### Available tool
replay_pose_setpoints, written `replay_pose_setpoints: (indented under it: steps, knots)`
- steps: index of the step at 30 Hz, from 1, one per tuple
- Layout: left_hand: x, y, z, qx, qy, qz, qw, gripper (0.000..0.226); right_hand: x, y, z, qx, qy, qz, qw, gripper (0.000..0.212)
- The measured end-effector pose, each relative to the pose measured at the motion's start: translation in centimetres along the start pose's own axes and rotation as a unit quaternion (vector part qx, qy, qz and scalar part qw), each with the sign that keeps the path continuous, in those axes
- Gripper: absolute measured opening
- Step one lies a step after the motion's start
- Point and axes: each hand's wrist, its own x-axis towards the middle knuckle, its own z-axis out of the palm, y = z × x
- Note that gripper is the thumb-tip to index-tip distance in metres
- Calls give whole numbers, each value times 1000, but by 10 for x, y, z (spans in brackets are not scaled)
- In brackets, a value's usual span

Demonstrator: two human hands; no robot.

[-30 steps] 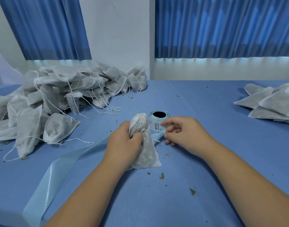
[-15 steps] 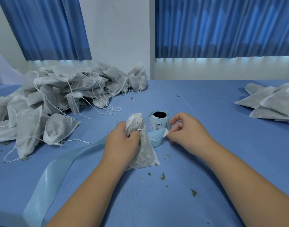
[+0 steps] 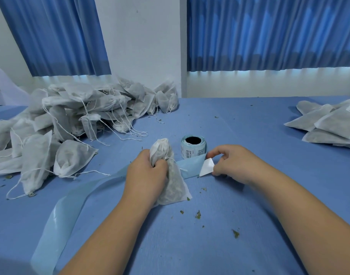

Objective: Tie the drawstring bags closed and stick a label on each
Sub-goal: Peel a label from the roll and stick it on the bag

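A person's left hand (image 3: 148, 173) holds a white mesh drawstring bag (image 3: 173, 187) at the centre of the blue desk (image 3: 259, 135), fingers curled tight round its gathered neck. The right hand (image 3: 232, 163) pinches a white paper label (image 3: 207, 167) at the edge of a pale blue backing strip (image 3: 71, 203), just in front of the label roll (image 3: 193, 148). A heap of loose-stringed bags (image 3: 81, 116) lies left and a flat stack of bags (image 3: 329, 124) far right.
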Motion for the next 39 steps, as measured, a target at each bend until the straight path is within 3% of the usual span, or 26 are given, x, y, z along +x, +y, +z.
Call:
replay_pose_setpoints:
  steps: [10,13,16,20,24,31,35,39]
  knots:
    - [0,-2,-1,0,3,12,1000,11,-8,12,-33,20,-67,17,997,25]
    - [-3,0,-1,-18,-11,51,998,7,-14,22,-46,95,-103,-10,990,23]
    - [-12,8,-1,-63,-17,109,992,16,-18,32,-57,180,-120,-26,976,22]
    - [-29,21,-3,-79,-16,201,976,17,-18,31,-66,229,-114,-56,965,24]
    - [-32,28,0,-67,-18,223,972,21,-21,28,-70,258,-111,-80,957,29]
    - [-15,19,2,48,-9,124,991,14,-24,28,-75,257,-96,-81,958,20]
    - [-11,24,-5,24,-3,77,997,14,-24,27,-71,238,-91,-69,965,20]
    - [-13,37,-6,-24,-22,89,995,15,-26,24,-67,234,-93,-77,965,21]
